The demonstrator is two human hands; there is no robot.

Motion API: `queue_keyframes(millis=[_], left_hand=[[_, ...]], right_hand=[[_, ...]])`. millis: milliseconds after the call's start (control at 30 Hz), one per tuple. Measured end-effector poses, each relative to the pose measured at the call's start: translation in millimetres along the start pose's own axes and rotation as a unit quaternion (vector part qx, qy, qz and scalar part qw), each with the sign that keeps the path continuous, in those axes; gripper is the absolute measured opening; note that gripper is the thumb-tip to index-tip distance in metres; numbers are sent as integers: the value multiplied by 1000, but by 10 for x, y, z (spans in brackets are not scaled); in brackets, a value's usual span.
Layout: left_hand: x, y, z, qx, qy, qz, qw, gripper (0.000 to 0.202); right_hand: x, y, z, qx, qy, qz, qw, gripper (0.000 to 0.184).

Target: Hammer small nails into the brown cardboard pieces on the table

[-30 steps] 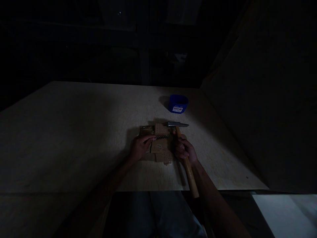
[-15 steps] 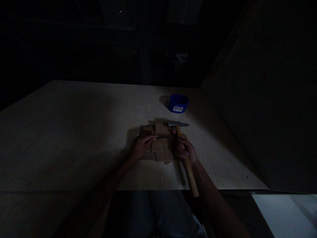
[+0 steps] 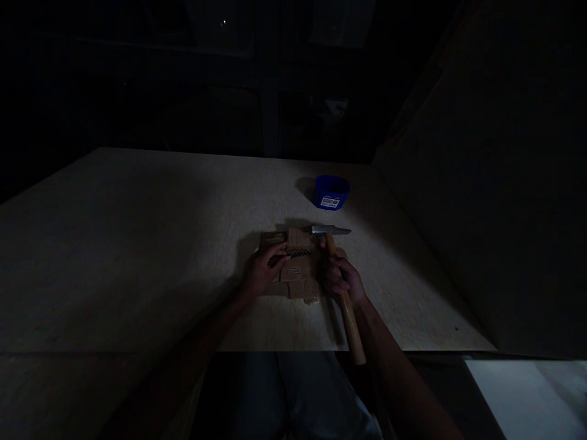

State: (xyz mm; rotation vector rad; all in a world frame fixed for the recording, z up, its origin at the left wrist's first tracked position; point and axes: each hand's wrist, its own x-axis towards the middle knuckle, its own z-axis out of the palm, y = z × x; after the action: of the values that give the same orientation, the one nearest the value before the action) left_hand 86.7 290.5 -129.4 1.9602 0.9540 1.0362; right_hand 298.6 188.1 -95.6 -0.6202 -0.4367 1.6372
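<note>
We see a pale wooden table; wooden boards lie on it, a blue tub just behind them.

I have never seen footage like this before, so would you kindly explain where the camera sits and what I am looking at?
There is no machine here, only a person working with bare hands. The single picture comes from a camera worn on the person's head, looking forward and down, so both arms reach in from the bottom edge. The room is very dim. A pale table fills the view. On it, in the middle, lies a small stack of wooden pieces, with a dark ridged strip on top; what that strip is I cannot tell. The left hand rests on the wood, fingertips at the strip. The right hand grips a hammer by its wooden handle, the metal head lying at the far edge of the wood. Behind stands a blue tub.
</note>
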Motion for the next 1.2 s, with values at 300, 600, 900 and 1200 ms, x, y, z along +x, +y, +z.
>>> queue_keyframes(millis=[300, 600, 900, 1200], left_hand=[[5, 47, 1, -20, -17, -23, 999, 35], [-19, -45, 27, 14, -17, -38, 999, 33], [4, 27, 19, 0, -18, -57, 998, 30], [12, 62, 5, -8, -31, -65, 997, 26]], right_hand=[[-308, -112, 527, -306, 94, -11, 947, 43], [-467, -374, 1108, -587, 14, -101, 803, 35], [-407, -247, 1018, -668, 13, -92, 738, 42], [-399, -117, 938, -667, 27, -61, 742, 45]])
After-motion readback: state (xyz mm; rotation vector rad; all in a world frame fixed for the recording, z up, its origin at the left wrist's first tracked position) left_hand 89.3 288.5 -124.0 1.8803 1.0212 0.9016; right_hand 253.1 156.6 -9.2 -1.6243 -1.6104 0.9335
